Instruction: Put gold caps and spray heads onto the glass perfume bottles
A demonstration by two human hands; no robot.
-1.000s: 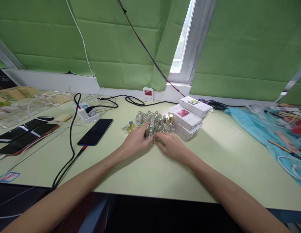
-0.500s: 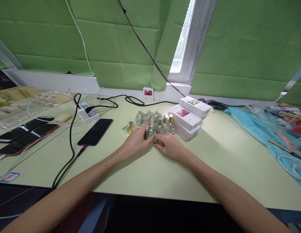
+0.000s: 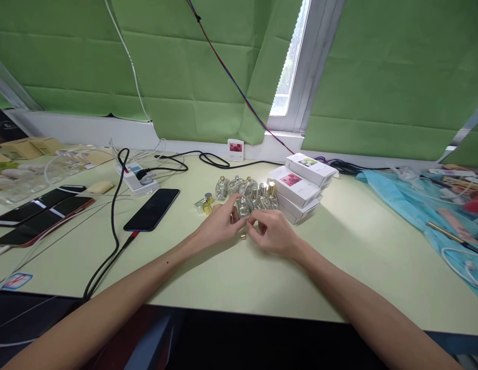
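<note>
In the middle of the table, my left hand curves round the left side of a clear glass perfume bottle, thumb at its front and index finger near its top. At the bottle's lower front, my right hand is closed in a pinch. Whatever is between its fingertips is too small or hidden to make out. A small gold-coloured piece lies on the table just below the fingertips. Close behind stand several similar glass bottles, some with shiny caps. Loose gold and silver caps sit left of them.
Stacked white boxes stand right of the bottles, and one small box is at the back. A black phone, cables and a white power strip lie to the left. Blue plastic sheeting covers the right side.
The small gold-coloured piece now shows on the table below my hands. My right hand has shifted slightly, its fingers more curled. My left hand stays at the bottle.
</note>
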